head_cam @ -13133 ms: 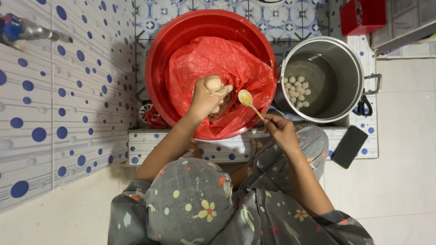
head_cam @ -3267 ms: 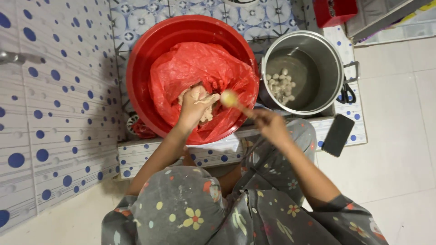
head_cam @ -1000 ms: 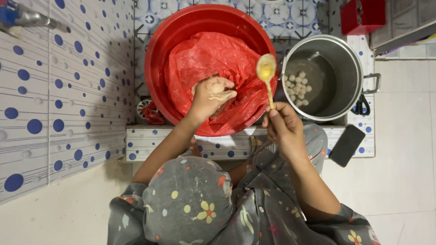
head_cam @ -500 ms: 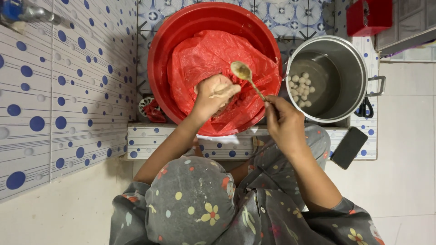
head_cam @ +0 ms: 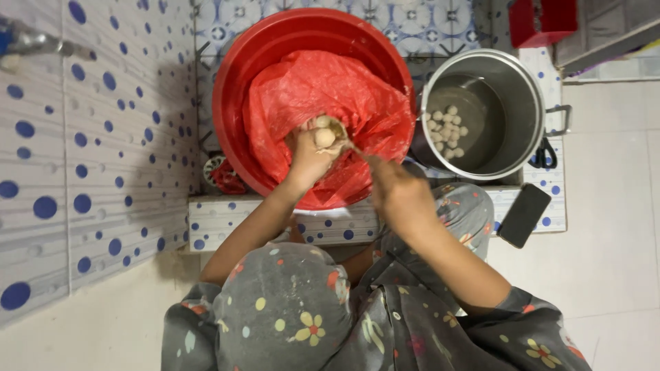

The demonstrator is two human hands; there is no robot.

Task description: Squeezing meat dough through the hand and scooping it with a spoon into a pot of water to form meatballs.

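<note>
Squeezing upward, the left hand (head_cam: 309, 154) is clenched into a fist around pale paste, and a round ball of paste (head_cam: 324, 137) bulges out of the top of the fist, between thumb and forefinger; the ball points up toward the camera and has no clear long axis. Nearest the camera lie the person's knees in grey flowered cloth; just beyond them the right hand (head_cam: 395, 189) is closed around the handle of a spoon (head_cam: 342, 130), though blur hides the exact set of the fingers; the spoon's long axis runs from that hand up and to the left, its bowl touching the ball at the fist.

Both hands work over a red plastic bag (head_cam: 323, 89) that lines a big red basin (head_cam: 240, 75); the basin stands on a low tiled ledge with blue dots (head_cam: 227, 227). To the right, just beside the basin, stands a steel pot (head_cam: 522, 89) holding a cluster of small pale balls (head_cam: 445, 130) in liquid; a dark phone (head_cam: 524, 215) lies on the ledge near the pot, and black scissors (head_cam: 544, 154) lie by the pot's handle. Farther off sits a red box (head_cam: 540, 20); a dotted tiled wall (head_cam: 89, 158) closes the left side.
</note>
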